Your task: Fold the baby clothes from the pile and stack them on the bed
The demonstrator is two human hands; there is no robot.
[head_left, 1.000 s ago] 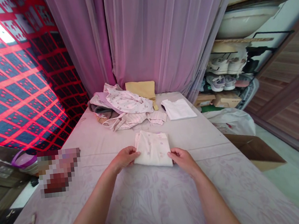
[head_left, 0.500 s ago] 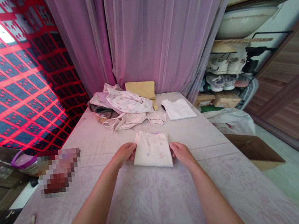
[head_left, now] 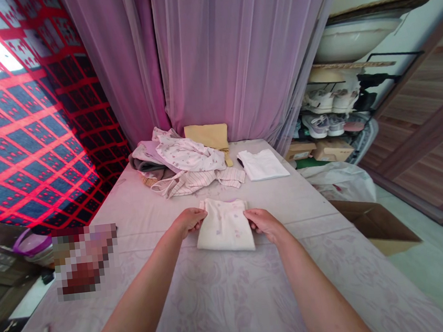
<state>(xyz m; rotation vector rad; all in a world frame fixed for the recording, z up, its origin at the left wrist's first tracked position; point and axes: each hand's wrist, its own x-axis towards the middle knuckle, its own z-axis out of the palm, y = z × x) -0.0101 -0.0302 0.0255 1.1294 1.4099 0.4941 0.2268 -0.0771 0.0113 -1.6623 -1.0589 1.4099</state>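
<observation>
Bed cover (head_left: 220, 308): pale with leafy mauve patterning, filling the foreground, a bare forearm reaching in over it on each side
Folded cream cloth (head_left: 226, 231): right there in the middle, dotted with small faded prints, squarely between the two hands, its near edge low over the bed cover, though whether it touches I cannot tell
Left hand (head_left: 190, 222): thumb and fingers pinching the cloth's upper left edge, the lower fingers partly hidden
Right hand (head_left: 264, 222): mirroring that, pinching the upper right edge, thumb on top, fingers curled beneath
Cardboard box (head_left: 372, 221): open, down beside the bed on the right
Striped garment (head_left: 195, 181): loosely crumpled at the front of the heap
White garment (head_left: 264, 164): folded flat, just right of that heap
Printed garment (head_left: 192, 155): draped over the top
Yellow cloth (head_left: 207, 136): folded, behind the heap, near the curtain (head_left: 225, 54)
</observation>
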